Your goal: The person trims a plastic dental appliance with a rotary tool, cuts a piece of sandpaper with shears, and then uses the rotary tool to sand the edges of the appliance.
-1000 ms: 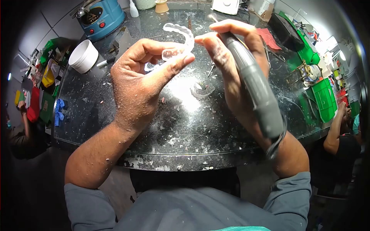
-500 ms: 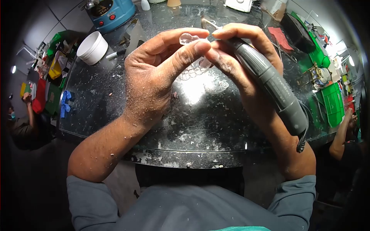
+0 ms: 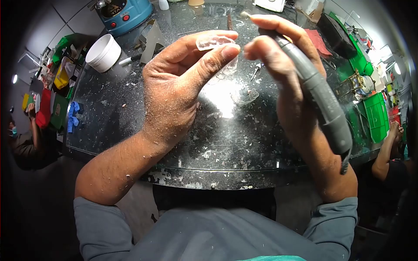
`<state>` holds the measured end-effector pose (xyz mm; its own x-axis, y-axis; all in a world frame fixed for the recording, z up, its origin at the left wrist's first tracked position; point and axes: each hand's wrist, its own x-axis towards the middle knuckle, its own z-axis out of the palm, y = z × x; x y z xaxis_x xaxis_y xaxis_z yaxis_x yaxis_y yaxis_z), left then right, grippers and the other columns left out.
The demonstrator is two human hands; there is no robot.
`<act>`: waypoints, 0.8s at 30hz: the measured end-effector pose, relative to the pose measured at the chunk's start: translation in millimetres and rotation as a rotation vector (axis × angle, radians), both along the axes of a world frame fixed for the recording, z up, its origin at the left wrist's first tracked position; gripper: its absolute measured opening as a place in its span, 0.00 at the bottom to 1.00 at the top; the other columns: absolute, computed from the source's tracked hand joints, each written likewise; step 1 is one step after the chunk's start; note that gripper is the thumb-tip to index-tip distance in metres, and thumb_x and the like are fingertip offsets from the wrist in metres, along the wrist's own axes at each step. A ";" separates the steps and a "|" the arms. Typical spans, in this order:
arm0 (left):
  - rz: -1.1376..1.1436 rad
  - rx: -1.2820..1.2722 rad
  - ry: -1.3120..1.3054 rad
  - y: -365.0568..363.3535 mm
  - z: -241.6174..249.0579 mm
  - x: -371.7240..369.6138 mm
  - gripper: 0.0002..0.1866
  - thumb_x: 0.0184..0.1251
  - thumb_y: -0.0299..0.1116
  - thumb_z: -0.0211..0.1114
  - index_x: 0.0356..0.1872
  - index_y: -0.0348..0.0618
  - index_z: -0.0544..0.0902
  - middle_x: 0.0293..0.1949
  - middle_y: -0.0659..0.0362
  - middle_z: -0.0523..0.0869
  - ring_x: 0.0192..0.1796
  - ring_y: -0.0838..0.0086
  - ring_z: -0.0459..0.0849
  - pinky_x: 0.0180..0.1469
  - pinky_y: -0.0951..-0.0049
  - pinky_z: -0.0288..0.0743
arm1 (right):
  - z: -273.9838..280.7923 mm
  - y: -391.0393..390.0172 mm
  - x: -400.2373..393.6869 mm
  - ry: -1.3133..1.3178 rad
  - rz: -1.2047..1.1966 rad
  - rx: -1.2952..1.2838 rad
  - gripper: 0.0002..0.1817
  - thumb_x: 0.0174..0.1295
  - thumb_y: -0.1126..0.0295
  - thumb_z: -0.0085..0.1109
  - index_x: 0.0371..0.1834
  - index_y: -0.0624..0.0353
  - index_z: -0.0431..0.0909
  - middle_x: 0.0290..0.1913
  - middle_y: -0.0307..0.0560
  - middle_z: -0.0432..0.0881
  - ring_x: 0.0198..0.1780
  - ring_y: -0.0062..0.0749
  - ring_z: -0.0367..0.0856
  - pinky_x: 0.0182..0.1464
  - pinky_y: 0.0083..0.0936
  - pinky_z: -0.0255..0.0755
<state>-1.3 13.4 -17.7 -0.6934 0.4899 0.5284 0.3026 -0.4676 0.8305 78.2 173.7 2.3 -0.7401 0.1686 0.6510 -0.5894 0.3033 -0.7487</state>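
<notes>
In my left hand (image 3: 172,87), a clear dental aligner (image 3: 212,41) is pinched between thumb and fingers, with its row of tooth hollows showing. My right hand (image 3: 285,82) is closed around a dark grey rotary handpiece (image 3: 320,91). The handpiece's small pale tip (image 3: 245,15) points up and left, apart from the aligner. My right thumb is blurred. White dust covers my left hand and forearm. Below the hands, another clear plastic piece (image 3: 244,96) lies on the black table (image 3: 130,135), and a small bur-like pin (image 3: 255,71) lies near it.
A white tub (image 3: 103,54) and a marker (image 3: 129,60) are at the left, below a blue machine (image 3: 126,15). A red sheet (image 3: 317,41), a black box (image 3: 335,37) and a green crate (image 3: 376,117) are at the right. Other people's arms appear at both sides.
My hands have moved apart: the right hand and handpiece have shifted slightly right, its thumb leaving the aligner. The aligner now sits turned in my left fingers, showing more of it.
</notes>
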 end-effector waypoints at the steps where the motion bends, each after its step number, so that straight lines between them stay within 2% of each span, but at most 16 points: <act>1: -0.012 0.027 -0.033 -0.2 -0.6 -0.6 0.13 0.65 0.27 0.68 0.49 0.37 0.84 0.49 0.53 0.87 0.49 0.75 0.86 0.55 0.75 0.79 | 14.9 -5.9 6.4 0.004 -0.060 0.121 0.20 0.69 0.63 0.51 0.57 0.65 0.77 0.49 0.48 0.82 0.46 0.25 0.81 0.53 0.22 0.72; 2: 0.021 -0.017 -0.058 -1.1 0.5 1.8 0.13 0.65 0.24 0.69 0.50 0.36 0.83 0.48 0.52 0.87 0.47 0.77 0.86 0.51 0.78 0.80 | 13.6 -8.3 2.5 0.136 -0.156 0.194 0.19 0.68 0.65 0.52 0.56 0.66 0.78 0.50 0.49 0.82 0.48 0.25 0.81 0.54 0.22 0.72; 3: 0.022 -0.018 -0.061 -1.6 1.9 2.3 0.13 0.65 0.24 0.69 0.50 0.36 0.83 0.48 0.52 0.87 0.47 0.77 0.86 0.51 0.78 0.80 | 12.0 -9.5 -0.6 0.267 -0.252 0.266 0.18 0.67 0.67 0.52 0.55 0.67 0.79 0.50 0.50 0.82 0.49 0.25 0.80 0.55 0.23 0.72; 5: 0.008 -0.030 -0.050 -3.1 3.2 3.0 0.13 0.65 0.23 0.68 0.50 0.35 0.82 0.48 0.52 0.87 0.48 0.76 0.85 0.53 0.76 0.79 | 14.4 -5.3 9.1 0.222 -0.181 0.404 0.18 0.66 0.71 0.52 0.57 0.67 0.76 0.52 0.50 0.81 0.50 0.28 0.80 0.56 0.24 0.72; 6: 0.009 -0.032 -0.052 -3.6 2.7 3.0 0.13 0.65 0.23 0.68 0.50 0.35 0.82 0.48 0.52 0.87 0.48 0.76 0.85 0.53 0.76 0.79 | 5.3 -11.4 6.7 0.178 -0.167 0.222 0.20 0.64 0.75 0.55 0.59 0.67 0.73 0.53 0.52 0.80 0.52 0.32 0.80 0.58 0.27 0.73; 7: -0.018 -0.007 -0.054 -4.1 2.2 3.0 0.13 0.65 0.22 0.67 0.50 0.35 0.82 0.48 0.53 0.87 0.49 0.76 0.85 0.55 0.75 0.78 | 7.1 -3.8 10.0 0.199 -0.091 0.369 0.21 0.62 0.77 0.57 0.59 0.67 0.68 0.54 0.56 0.79 0.54 0.36 0.81 0.59 0.31 0.74; 10: -0.068 0.051 -0.039 -4.6 -0.8 0.1 0.11 0.66 0.21 0.66 0.49 0.35 0.81 0.48 0.53 0.87 0.51 0.75 0.85 0.57 0.74 0.77 | -2.6 -9.3 5.5 0.225 0.031 0.260 0.21 0.60 0.81 0.60 0.54 0.65 0.64 0.53 0.64 0.80 0.57 0.39 0.81 0.60 0.33 0.75; 13: -0.059 0.043 0.007 -7.9 -4.0 -4.0 0.10 0.67 0.21 0.64 0.49 0.34 0.81 0.49 0.53 0.86 0.52 0.75 0.84 0.58 0.74 0.76 | -10.2 -8.6 -4.0 0.321 0.131 0.263 0.20 0.58 0.83 0.61 0.53 0.65 0.66 0.52 0.65 0.81 0.57 0.44 0.81 0.59 0.34 0.75; 15: -0.027 0.000 0.032 -6.9 -3.3 -3.3 0.10 0.68 0.22 0.63 0.49 0.34 0.81 0.49 0.52 0.86 0.52 0.74 0.84 0.59 0.74 0.76 | -12.3 -11.5 -7.4 0.363 0.137 0.253 0.21 0.56 0.84 0.62 0.52 0.65 0.68 0.51 0.65 0.81 0.57 0.46 0.82 0.59 0.35 0.75; 17: 0.073 0.056 0.007 -2.1 -1.1 0.8 0.07 0.66 0.20 0.65 0.44 0.34 0.83 0.43 0.55 0.89 0.46 0.77 0.86 0.52 0.78 0.79 | -11.7 -12.7 -5.7 0.358 0.158 0.250 0.22 0.54 0.85 0.64 0.52 0.66 0.69 0.50 0.64 0.81 0.56 0.47 0.82 0.59 0.38 0.74; 22: 0.059 0.045 0.015 -4.1 -2.7 -0.2 0.09 0.66 0.19 0.64 0.46 0.33 0.83 0.44 0.54 0.88 0.46 0.76 0.86 0.53 0.77 0.79 | -14.0 -14.1 -3.2 0.351 0.064 0.308 0.23 0.52 0.82 0.68 0.51 0.68 0.72 0.48 0.55 0.81 0.57 0.47 0.81 0.61 0.41 0.72; 24: 0.049 0.044 0.054 -5.3 -0.6 0.4 0.10 0.67 0.17 0.61 0.48 0.32 0.82 0.46 0.54 0.88 0.48 0.74 0.87 0.55 0.75 0.79 | -15.1 -3.7 -8.8 0.429 0.093 0.439 0.23 0.52 0.80 0.70 0.51 0.68 0.72 0.49 0.55 0.81 0.57 0.48 0.81 0.61 0.42 0.71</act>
